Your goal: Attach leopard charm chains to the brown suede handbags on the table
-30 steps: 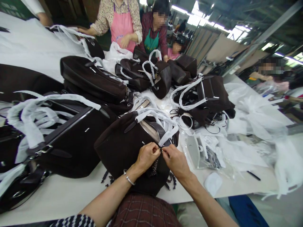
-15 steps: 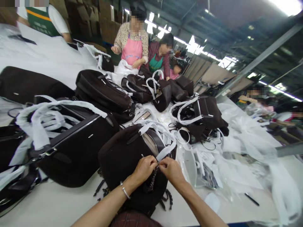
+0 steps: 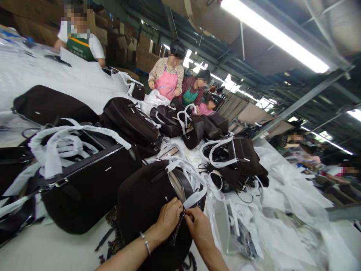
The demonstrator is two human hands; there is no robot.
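Observation:
A dark brown handbag (image 3: 141,195) lies tilted in front of me, its top partly open and its handles (image 3: 196,197) wrapped in white paper. At the handle's base, my left hand (image 3: 170,214) is closed, fingers pinched near the bag's edge. Facing it, my right hand (image 3: 197,222) pinches with thumb and forefinger at the same spot. Between them hangs a dark braided tassel (image 3: 176,229), its upper end at my fingertips. The exact small part in the fingers is hidden. More dark braided tassels (image 3: 111,233) lie on the table left of the bag.
A larger brown handbag (image 3: 93,188) stands close on the left. Several more bags (image 3: 129,120) crowd the table beyond, with another bag (image 3: 245,158) to the right. Clear plastic packets (image 3: 239,226) and white wrapping sheets (image 3: 282,210) cover the right side. Co-workers (image 3: 166,75) stand across the table.
The view has tilted up, so the table and bags sit lower in the picture. Both hands stay pinched at the handle's base.

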